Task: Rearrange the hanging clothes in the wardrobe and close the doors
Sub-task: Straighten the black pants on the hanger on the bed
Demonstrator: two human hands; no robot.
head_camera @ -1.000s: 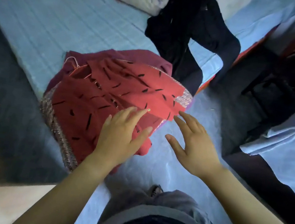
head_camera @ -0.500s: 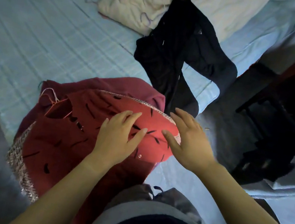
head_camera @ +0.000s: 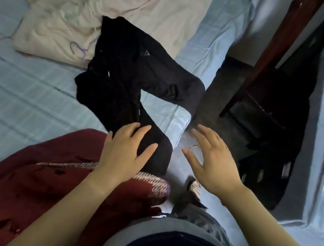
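Both hands are spread wide and apart. The left hand (head_camera: 125, 151) lies flat, fingertips on the lower end of the black garment (head_camera: 127, 69), wrist over the red garment (head_camera: 30, 176) heaped at seven o'clock, and the right hand (head_camera: 211, 165) hovers at its three o'clock, holding nothing. A cream garment (head_camera: 111, 7) lies crumpled at eleven o'clock on the blue bed (head_camera: 11, 97).

left hand (head_camera: 124, 153) moved, now on black garment (head_camera: 123, 67)

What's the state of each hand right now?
Left hand: open, fingers straight over the black garment, gripping nothing.
Right hand: open, fingers spread, holding nothing.
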